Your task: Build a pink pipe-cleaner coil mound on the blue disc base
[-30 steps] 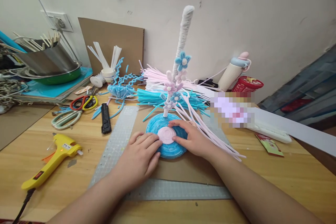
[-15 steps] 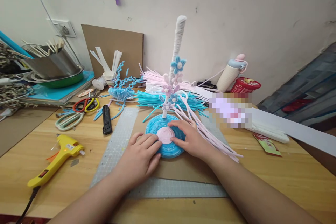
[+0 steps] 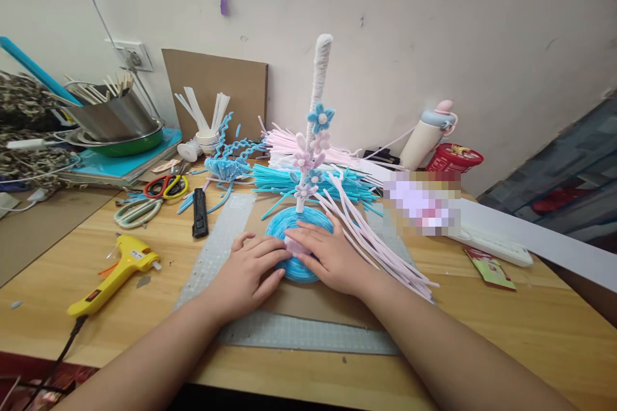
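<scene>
A round base [image 3: 282, 223] of coiled blue pipe cleaners with a pink coil [image 3: 295, 243] at its middle lies in front of me. From its back edge rises a white-wrapped stem [image 3: 319, 70], leaning slightly right, with blue and pink pipe-cleaner flowers [image 3: 321, 117] on its lower half. My left hand [image 3: 248, 276] rests at the base's left side, fingers stretched out with their tips on it. Across the right part lies my right hand [image 3: 332, 253], its fingers spread flat over the blue ring and partly covering the pink coil.
Under the base are cardboard [image 3: 337, 305] and a cutting mat [image 3: 308, 332]. Pink pipe cleaners [image 3: 380, 250] spread at right, with blue ones [image 3: 308, 180] behind. On the left lie a yellow glue gun [image 3: 116, 273], scissors [image 3: 139, 212] and a black utility knife [image 3: 200, 213].
My right hand has moved left, its fingers now flatter and over more of the pink coil. My left hand stays at the base's left side. The whole view has shifted slightly.
</scene>
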A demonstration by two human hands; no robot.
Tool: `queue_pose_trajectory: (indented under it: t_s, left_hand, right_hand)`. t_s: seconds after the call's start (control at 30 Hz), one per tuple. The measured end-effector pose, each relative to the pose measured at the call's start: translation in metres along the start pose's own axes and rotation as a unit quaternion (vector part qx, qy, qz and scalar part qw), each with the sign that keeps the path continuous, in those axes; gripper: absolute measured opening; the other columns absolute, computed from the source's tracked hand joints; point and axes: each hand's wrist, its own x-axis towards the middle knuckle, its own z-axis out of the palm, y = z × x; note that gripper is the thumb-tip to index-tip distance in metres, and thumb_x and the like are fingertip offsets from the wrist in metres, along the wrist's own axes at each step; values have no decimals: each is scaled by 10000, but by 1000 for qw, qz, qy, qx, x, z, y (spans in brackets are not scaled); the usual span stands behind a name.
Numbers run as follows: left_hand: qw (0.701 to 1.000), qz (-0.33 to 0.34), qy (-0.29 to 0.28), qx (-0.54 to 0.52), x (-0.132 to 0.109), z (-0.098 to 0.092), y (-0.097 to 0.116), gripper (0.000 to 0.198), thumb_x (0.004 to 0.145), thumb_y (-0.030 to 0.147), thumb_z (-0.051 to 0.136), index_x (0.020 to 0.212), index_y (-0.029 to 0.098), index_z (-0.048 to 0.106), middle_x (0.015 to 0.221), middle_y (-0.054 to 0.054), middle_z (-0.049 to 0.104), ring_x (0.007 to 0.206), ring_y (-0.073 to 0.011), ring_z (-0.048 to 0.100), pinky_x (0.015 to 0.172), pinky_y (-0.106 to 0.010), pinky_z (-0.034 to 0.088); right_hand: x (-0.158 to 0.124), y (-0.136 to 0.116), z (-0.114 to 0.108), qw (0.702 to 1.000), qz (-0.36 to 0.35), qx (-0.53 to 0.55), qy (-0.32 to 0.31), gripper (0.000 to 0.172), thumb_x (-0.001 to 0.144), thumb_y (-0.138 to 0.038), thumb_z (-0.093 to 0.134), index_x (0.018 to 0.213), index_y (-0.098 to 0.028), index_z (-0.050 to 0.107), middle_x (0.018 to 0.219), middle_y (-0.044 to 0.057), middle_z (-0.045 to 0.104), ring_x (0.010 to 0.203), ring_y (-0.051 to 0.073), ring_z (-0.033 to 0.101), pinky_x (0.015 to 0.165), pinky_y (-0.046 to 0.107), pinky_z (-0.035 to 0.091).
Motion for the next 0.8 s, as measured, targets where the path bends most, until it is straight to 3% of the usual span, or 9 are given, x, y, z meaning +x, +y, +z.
queue_pose_trajectory:
  t_s: [0.17, 0.27, 0.5, 0.63, 0.8]
  left_hand:
    - [1000, -13, 6, 10, -1, 4, -3, 285, 937, 281, 432, 1177, 279, 587, 1297, -38, 589, 1230, -223, 491, 1024, -421, 244]
    - [1000, -19, 5, 14, 0, 6, -5, 288, 955, 293, 408, 1174, 296, 595, 1323, -30, 574, 1242, -227, 483, 1030, -433, 230]
    - [1000, -19, 2, 18, 2, 5, -2, 291, 962, 340, 408, 1168, 297, 607, 1302, -47, 594, 1222, -224, 501, 1024, -443, 228]
    - [1000, -16, 4, 24, 2, 4, 1, 285, 954, 351, 429, 1173, 302, 603, 1290, -40, 600, 1204, -218, 514, 1029, -437, 216]
    - [999, -15, 11, 30, -1, 7, -1, 292, 949, 358, 436, 1189, 316, 597, 1295, -34, 595, 1209, -219, 508, 1039, -440, 214]
  right_hand:
    - [7, -1, 9, 993, 91, 60, 37, 480, 890, -236, 526, 1359, -232, 424, 1275, 79, 632, 1231, 248, 530, 1123, 587, 48]
    - [8, -1, 9, 990, 105, 82, 34, 527, 861, -230, 562, 1367, -230, 413, 1248, 77, 650, 1229, 256, 529, 1118, 590, 33]
    - [-1, 7, 12, 991, 66, 73, 86, 391, 939, -284, 473, 1328, -246, 483, 1350, 67, 574, 1303, 242, 456, 1135, 544, 23]
    - [-7, 12, 14, 987, 73, 67, 126, 297, 948, -301, 464, 1211, -256, 594, 1301, 60, 611, 1261, 252, 496, 1129, 545, 83]
    - [-10, 5, 6, 994, 28, 46, 98, 299, 975, -291, 414, 1160, -265, 648, 1255, 48, 648, 1220, 241, 536, 1120, 538, 134]
